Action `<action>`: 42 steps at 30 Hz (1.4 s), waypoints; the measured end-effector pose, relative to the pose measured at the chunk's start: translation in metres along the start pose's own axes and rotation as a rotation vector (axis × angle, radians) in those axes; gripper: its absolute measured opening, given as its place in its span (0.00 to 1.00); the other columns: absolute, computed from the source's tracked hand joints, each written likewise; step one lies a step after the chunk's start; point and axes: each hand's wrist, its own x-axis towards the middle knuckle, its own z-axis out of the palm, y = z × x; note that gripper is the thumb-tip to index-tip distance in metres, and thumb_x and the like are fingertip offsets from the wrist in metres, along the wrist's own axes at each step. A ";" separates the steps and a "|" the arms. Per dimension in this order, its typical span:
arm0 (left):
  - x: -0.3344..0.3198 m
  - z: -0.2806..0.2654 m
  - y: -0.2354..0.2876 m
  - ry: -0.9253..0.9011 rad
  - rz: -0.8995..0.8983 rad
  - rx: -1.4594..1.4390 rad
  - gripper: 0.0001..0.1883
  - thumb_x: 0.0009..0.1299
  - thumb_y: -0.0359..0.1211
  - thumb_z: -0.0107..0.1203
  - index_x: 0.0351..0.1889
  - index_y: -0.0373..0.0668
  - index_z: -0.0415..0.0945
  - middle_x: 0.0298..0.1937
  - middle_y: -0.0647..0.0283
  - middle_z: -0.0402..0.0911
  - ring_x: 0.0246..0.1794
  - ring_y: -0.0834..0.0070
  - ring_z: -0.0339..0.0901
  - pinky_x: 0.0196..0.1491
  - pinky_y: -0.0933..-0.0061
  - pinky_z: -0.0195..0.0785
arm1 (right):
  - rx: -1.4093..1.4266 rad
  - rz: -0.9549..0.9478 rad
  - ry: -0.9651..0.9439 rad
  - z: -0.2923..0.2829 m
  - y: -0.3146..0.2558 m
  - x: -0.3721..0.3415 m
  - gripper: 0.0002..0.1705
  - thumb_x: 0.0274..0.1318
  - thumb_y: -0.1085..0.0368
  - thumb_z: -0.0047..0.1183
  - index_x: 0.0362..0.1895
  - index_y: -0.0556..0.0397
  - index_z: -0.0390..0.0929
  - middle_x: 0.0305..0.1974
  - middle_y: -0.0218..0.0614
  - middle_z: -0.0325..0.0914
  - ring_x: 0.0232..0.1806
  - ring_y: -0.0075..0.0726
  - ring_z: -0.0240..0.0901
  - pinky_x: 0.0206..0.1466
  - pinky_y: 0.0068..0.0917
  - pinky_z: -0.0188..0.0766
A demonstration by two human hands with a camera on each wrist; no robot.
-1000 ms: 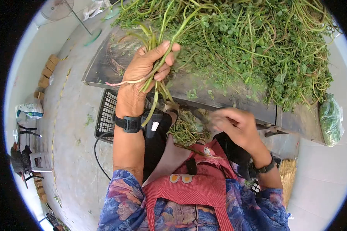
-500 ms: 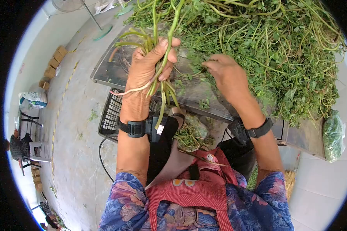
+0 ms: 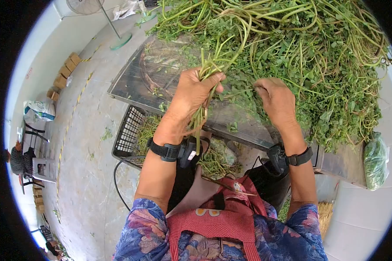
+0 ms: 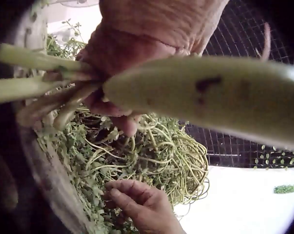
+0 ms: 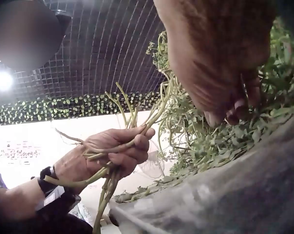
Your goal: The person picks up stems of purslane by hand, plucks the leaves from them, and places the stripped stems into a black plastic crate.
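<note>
The left hand (image 3: 195, 92) grips a small bundle of green stems (image 3: 199, 124) over the table's front edge; in the right wrist view the stems (image 5: 105, 194) stick out above and below the curled fingers. Thick stem ends cross close to the camera in the left wrist view (image 4: 205, 95). The right hand (image 3: 278, 102) is at the near side of the leafy heap (image 3: 318, 74), palm down, its fingers bent toward the leaves. In the right wrist view the right hand's fingertips touch the leaves, and whether they pinch any is hidden.
The dark wooden table (image 3: 130, 85) carries the heap and loose leaf bits. A black crate (image 3: 128, 130) with stems stands below its front edge. A filled plastic bag (image 3: 376, 161) lies at the right end. A fan (image 3: 121, 41) stands at the back left.
The left hand has moved right toward the heap with its stems, whose long tops now lean right. The right hand rose from below the table edge to the heap, then shifted slightly right.
</note>
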 end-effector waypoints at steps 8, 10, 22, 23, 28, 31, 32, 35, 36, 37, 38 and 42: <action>0.005 0.001 -0.004 0.063 0.022 -0.020 0.06 0.65 0.30 0.55 0.34 0.36 0.78 0.19 0.67 0.77 0.10 0.87 0.61 0.12 0.83 0.51 | -0.183 -0.161 -0.090 0.020 -0.003 0.002 0.10 0.46 0.70 0.52 0.35 0.44 0.79 0.35 0.33 0.76 0.42 0.42 0.73 0.38 0.36 0.73; 0.006 0.002 -0.003 0.055 0.026 -0.006 0.06 0.65 0.30 0.55 0.34 0.36 0.78 0.19 0.67 0.77 0.10 0.87 0.61 0.12 0.83 0.51 | -0.263 -0.147 -0.163 0.018 -0.001 0.002 0.10 0.45 0.71 0.52 0.35 0.44 0.79 0.35 0.34 0.75 0.42 0.42 0.73 0.38 0.36 0.73; 0.017 0.011 -0.027 0.098 0.021 0.345 0.06 0.64 0.30 0.56 0.33 0.36 0.79 0.17 0.71 0.72 0.12 0.87 0.59 0.15 0.79 0.51 | 0.960 0.477 0.323 -0.034 0.042 -0.011 0.10 0.50 0.65 0.59 0.36 0.56 0.80 0.26 0.29 0.77 0.23 0.16 0.68 0.21 0.17 0.60; 0.016 0.013 -0.024 0.094 0.025 0.348 0.06 0.64 0.30 0.56 0.33 0.36 0.79 0.17 0.71 0.72 0.12 0.87 0.59 0.15 0.79 0.51 | 1.071 0.458 0.332 -0.030 0.040 -0.010 0.11 0.51 0.64 0.59 0.37 0.56 0.80 0.26 0.27 0.77 0.20 0.10 0.63 0.18 0.12 0.54; 0.004 0.014 -0.006 0.127 0.006 -0.108 0.09 0.66 0.34 0.55 0.30 0.37 0.77 0.16 0.67 0.74 0.07 0.87 0.59 0.10 0.84 0.50 | 1.053 0.408 0.263 -0.028 0.025 -0.014 0.09 0.51 0.66 0.59 0.36 0.57 0.81 0.25 0.26 0.77 0.22 0.12 0.64 0.21 0.13 0.58; -0.003 0.018 0.003 0.036 -0.088 -0.238 0.12 0.67 0.35 0.55 0.33 0.33 0.76 0.18 0.63 0.76 0.07 0.87 0.58 0.08 0.85 0.48 | 0.805 0.302 0.345 -0.026 0.004 -0.020 0.05 0.49 0.71 0.59 0.33 0.56 0.82 0.27 0.27 0.78 0.24 0.16 0.67 0.27 0.14 0.62; -0.004 0.020 0.004 0.040 -0.088 -0.237 0.12 0.67 0.35 0.55 0.33 0.33 0.76 0.18 0.63 0.76 0.07 0.87 0.58 0.08 0.85 0.48 | 0.808 0.301 0.341 -0.026 -0.004 -0.022 0.05 0.49 0.71 0.59 0.33 0.56 0.82 0.27 0.27 0.78 0.24 0.16 0.67 0.27 0.14 0.62; -0.005 0.022 0.005 -0.172 -0.204 -0.330 0.13 0.67 0.35 0.54 0.37 0.32 0.74 0.23 0.54 0.80 0.07 0.89 0.57 0.08 0.87 0.48 | 0.565 0.047 0.371 -0.020 -0.025 -0.025 0.07 0.46 0.72 0.60 0.33 0.55 0.81 0.26 0.32 0.77 0.23 0.20 0.68 0.24 0.16 0.62; -0.006 0.022 0.005 -0.168 -0.205 -0.329 0.13 0.67 0.35 0.54 0.37 0.32 0.74 0.23 0.54 0.80 0.07 0.89 0.57 0.08 0.87 0.48 | 0.568 0.047 0.369 -0.017 -0.028 -0.024 0.07 0.46 0.72 0.60 0.33 0.55 0.81 0.26 0.32 0.77 0.23 0.20 0.68 0.24 0.16 0.62; -0.007 0.022 0.006 -0.153 -0.201 -0.323 0.13 0.67 0.35 0.55 0.36 0.32 0.75 0.22 0.56 0.79 0.07 0.89 0.57 0.09 0.87 0.48 | 0.534 -0.001 0.396 -0.014 -0.030 -0.024 0.07 0.45 0.72 0.60 0.33 0.55 0.81 0.26 0.32 0.77 0.23 0.22 0.68 0.24 0.17 0.62; -0.008 0.022 0.007 -0.140 -0.197 -0.317 0.12 0.67 0.35 0.55 0.36 0.32 0.76 0.21 0.58 0.79 0.07 0.89 0.57 0.09 0.86 0.48 | 0.499 -0.048 0.424 -0.012 -0.032 -0.024 0.06 0.45 0.72 0.60 0.32 0.55 0.81 0.27 0.32 0.77 0.22 0.23 0.68 0.23 0.17 0.62; -0.008 0.015 0.007 -0.100 -0.108 -0.185 0.12 0.66 0.34 0.56 0.36 0.33 0.77 0.19 0.62 0.77 0.07 0.89 0.58 0.09 0.86 0.48 | 0.491 -0.034 0.315 -0.027 -0.030 -0.016 0.06 0.45 0.73 0.59 0.31 0.54 0.80 0.26 0.33 0.76 0.21 0.26 0.68 0.22 0.20 0.61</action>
